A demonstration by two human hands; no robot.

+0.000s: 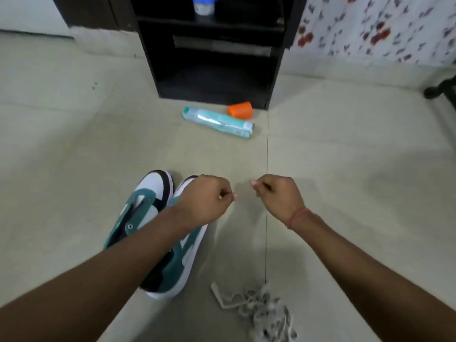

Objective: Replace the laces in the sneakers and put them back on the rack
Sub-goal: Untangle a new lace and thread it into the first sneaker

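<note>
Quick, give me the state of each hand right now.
Left hand: fingers curled, pinching; what it pinches cannot be told.
Right hand: fingers curled, pinching; what it pinches cannot be told.

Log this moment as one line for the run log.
left hand: fingers curled, contents unclear | right hand: same | sneakers: on floor, unlaced | laces: heaped nearby

Your sneakers (158,218) sit side by side on the floor (345,169) under your left arm. The laces (261,309) lie right of them. Farther ahead, a bottle (217,120) and cup (239,109) lie before the rack (212,58).
</note>
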